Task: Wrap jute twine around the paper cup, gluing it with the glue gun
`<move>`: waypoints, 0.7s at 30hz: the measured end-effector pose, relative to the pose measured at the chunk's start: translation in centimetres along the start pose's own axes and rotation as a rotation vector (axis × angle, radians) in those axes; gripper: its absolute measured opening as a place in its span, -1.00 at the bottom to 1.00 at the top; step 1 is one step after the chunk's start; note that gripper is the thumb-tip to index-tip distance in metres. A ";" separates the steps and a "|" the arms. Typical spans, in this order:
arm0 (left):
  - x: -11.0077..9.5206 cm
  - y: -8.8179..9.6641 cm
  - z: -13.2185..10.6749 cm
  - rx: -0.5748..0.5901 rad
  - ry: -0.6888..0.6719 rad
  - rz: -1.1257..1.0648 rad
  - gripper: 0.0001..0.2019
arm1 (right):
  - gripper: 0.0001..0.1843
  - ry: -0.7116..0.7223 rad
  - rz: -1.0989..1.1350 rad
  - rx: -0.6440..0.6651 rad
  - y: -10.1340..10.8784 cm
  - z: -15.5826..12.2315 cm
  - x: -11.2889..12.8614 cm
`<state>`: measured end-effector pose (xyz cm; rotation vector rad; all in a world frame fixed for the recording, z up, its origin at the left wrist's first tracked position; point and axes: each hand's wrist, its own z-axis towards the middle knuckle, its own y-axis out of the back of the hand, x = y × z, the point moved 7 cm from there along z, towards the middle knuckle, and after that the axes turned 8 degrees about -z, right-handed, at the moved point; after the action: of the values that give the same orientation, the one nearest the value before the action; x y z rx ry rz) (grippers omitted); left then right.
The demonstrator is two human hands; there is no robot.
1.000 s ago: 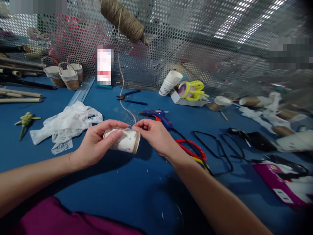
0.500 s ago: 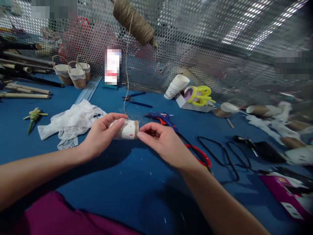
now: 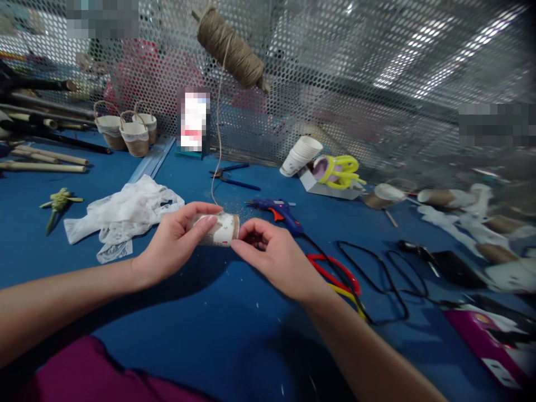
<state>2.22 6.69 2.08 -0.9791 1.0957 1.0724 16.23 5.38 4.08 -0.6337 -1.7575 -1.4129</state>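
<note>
A small white printed paper cup (image 3: 225,229) lies on its side in the air above the table, with a band of brown twine wound at its right end. My left hand (image 3: 178,237) is closed around the cup's left part, thumb in front. My right hand (image 3: 272,251) pinches the twine-wrapped end, its other fingers curled and partly hidden. From the twine spool (image 3: 230,49) above, a strand of twine (image 3: 218,128) runs down to the cup behind my left fingers.
A glue gun (image 3: 278,212) and blue-handled pliers (image 3: 234,178) lie beyond my hands. White lace (image 3: 125,215) is heaped at left, near several sticks and small twine baskets (image 3: 136,139). Stacked paper cups (image 3: 299,156) stand behind; a black cord (image 3: 377,279) loops at right.
My right thumb and fingers have shifted slightly around the cup's twine-wrapped end. The view has tilted a little, so most things sit lower in the picture.
</note>
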 end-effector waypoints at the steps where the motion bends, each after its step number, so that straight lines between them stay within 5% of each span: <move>1: -0.2 0.0 -0.1 0.008 -0.029 0.027 -0.76 | -0.90 -0.004 0.035 0.003 0.1 0.0 0.0; 11: -2.5 -1.2 -1.6 0.200 -0.503 0.340 -0.76 | -0.87 -0.113 0.438 -0.003 0.3 0.6 -1.9; 16: -1.5 -0.8 -0.5 0.217 -0.213 -0.003 -0.65 | -0.89 -0.060 0.424 -0.062 0.8 -0.2 -1.9; 21: 0.3 -0.9 0.3 0.192 0.139 -0.259 -0.73 | -0.90 0.047 0.129 -0.053 0.5 -1.2 -0.8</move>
<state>3.16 6.82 1.89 -1.0205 1.1264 0.6849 17.34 4.39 3.81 -0.7230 -1.6185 -1.3781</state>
